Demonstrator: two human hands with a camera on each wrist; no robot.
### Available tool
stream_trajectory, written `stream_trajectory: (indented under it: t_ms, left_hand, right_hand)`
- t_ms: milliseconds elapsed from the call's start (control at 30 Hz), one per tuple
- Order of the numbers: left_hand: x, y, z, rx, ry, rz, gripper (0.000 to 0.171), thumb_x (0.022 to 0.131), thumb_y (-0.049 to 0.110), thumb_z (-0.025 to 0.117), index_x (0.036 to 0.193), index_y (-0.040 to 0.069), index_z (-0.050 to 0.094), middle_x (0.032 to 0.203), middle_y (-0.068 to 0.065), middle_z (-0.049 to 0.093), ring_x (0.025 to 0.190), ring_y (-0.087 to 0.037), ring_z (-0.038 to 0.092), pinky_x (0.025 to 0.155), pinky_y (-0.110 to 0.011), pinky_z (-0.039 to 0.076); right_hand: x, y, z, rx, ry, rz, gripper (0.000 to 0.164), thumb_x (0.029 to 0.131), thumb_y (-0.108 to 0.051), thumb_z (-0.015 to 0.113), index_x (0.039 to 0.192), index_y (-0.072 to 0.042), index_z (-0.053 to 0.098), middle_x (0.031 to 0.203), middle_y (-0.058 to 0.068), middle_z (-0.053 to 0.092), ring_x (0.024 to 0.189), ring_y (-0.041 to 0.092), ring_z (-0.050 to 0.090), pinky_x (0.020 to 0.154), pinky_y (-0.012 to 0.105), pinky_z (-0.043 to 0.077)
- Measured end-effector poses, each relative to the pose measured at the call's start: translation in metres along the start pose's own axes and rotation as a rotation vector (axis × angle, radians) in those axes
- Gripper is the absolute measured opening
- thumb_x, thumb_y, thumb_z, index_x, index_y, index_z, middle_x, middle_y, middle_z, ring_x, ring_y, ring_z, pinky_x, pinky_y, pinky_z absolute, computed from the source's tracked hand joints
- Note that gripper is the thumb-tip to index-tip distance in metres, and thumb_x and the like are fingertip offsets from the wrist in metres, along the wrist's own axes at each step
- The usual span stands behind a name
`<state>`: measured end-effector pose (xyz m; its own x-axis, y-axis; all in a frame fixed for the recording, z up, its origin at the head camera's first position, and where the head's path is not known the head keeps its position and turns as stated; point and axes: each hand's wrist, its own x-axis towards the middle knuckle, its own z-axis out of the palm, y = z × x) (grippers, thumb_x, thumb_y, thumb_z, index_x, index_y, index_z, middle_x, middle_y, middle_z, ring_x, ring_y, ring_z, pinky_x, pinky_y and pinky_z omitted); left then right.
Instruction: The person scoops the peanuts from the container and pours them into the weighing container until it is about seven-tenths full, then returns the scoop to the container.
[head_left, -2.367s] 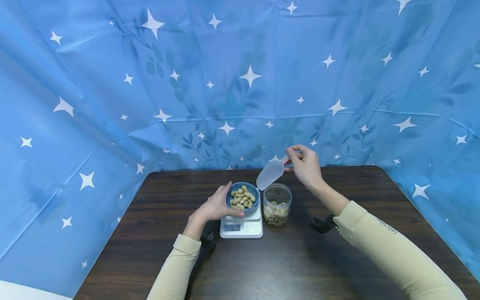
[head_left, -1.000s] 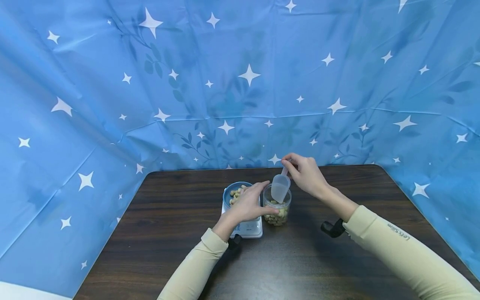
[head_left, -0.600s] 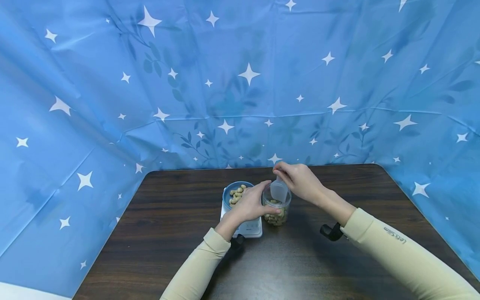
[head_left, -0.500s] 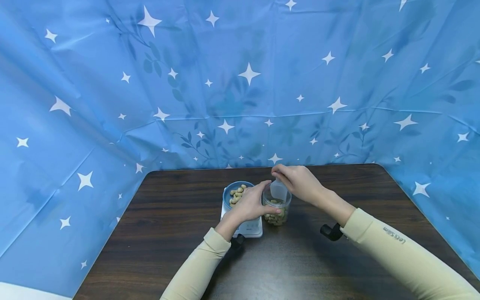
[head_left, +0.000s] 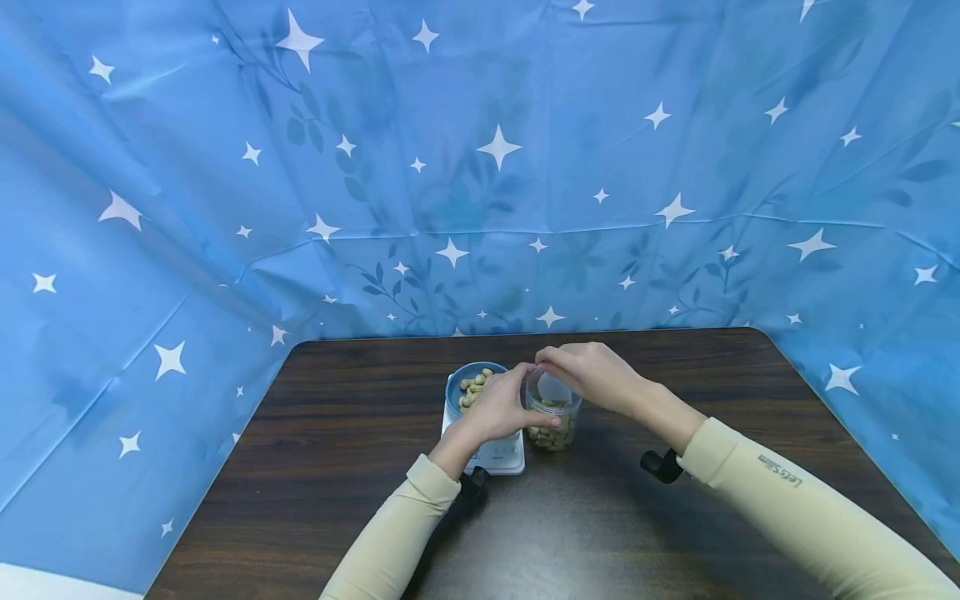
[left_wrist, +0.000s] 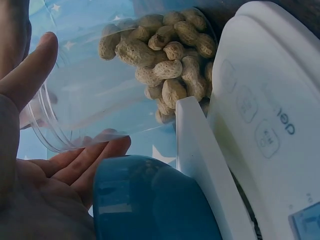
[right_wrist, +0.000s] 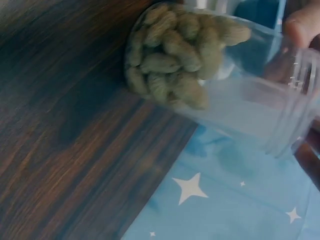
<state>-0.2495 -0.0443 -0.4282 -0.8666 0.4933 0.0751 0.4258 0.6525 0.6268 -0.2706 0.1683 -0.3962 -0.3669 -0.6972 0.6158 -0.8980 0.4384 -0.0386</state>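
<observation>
A clear plastic jar (left_wrist: 107, 102) part full of unshelled peanuts (left_wrist: 172, 65) stands on the table. My left hand (head_left: 491, 408) holds it near the rim, thumb on the near side and fingers round the far side. My right hand (head_left: 603, 379) is over the jar mouth, pinching a translucent scoop (head_left: 553, 389) whose bowl is down inside the jar. The scoop's handle is hidden by my fingers. Left of the jar, a blue bowl (left_wrist: 150, 200) with peanuts (head_left: 472, 389) sits on a white kitchen scale (head_left: 504, 458), partly covered by my left hand.
The dark wooden table (head_left: 360, 417) extends on both sides and toward me. Behind it hangs a blue curtain (head_left: 480, 200) with white stars. The scale stands close beside the jar.
My left hand has gone from the bowl to the jar. The right hand has moved left and down, bringing the scoop from above the jar to inside it, tilting lower in the last half second.
</observation>
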Motion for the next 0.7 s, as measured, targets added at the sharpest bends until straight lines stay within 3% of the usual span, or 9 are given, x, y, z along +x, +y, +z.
stream_trajectory:
  t_ms: [133, 300, 400, 700]
  left_hand:
    - [0.000, -0.001, -0.001, 0.010, -0.009, -0.013, 0.098, 0.082, 0.058, 0.082, 0.155, 0.008, 0.041, 0.141, -0.008, 0.059, 0.127, -0.024, 0.057, 0.101, -0.046, 0.048]
    - [0.000, -0.001, -0.002, 0.003, -0.014, -0.003, 0.095, 0.083, 0.059, 0.081, 0.154, 0.009, 0.043, 0.139, -0.007, 0.060, 0.123, -0.023, 0.059, 0.098, -0.044, 0.050]
    - [0.000, 0.000, -0.002, -0.007, -0.012, 0.008, 0.091, 0.084, 0.056, 0.081, 0.153, 0.010, 0.044, 0.137, -0.006, 0.060, 0.120, -0.021, 0.060, 0.094, -0.041, 0.052]
    - [-0.001, 0.002, -0.001, -0.017, 0.000, 0.012, 0.086, 0.084, 0.051, 0.084, 0.150, 0.009, 0.048, 0.139, -0.007, 0.060, 0.117, -0.022, 0.061, 0.091, -0.039, 0.053]
  right_hand:
    - [-0.003, 0.002, 0.004, 0.060, -0.045, 0.005, 0.025, 0.088, 0.000, 0.079, 0.111, -0.006, 0.069, 0.093, 0.002, 0.075, 0.074, 0.010, 0.070, 0.064, 0.028, 0.057]
    - [-0.003, 0.001, 0.005, 0.135, -0.097, 0.168, 0.011, 0.098, -0.007, 0.071, 0.108, -0.007, 0.069, 0.090, 0.002, 0.075, 0.072, 0.007, 0.067, 0.064, 0.027, 0.055]
    - [-0.002, -0.001, 0.006, 0.146, -0.085, 0.267, 0.005, 0.101, -0.009, 0.067, 0.102, -0.006, 0.071, 0.082, 0.001, 0.072, 0.065, 0.004, 0.062, 0.060, 0.029, 0.052]
    - [0.006, -0.011, 0.016, 0.111, 0.000, 0.485, 0.017, 0.104, -0.012, 0.062, 0.095, -0.002, 0.073, 0.061, -0.011, 0.054, 0.046, 0.002, 0.043, 0.047, 0.027, 0.039]
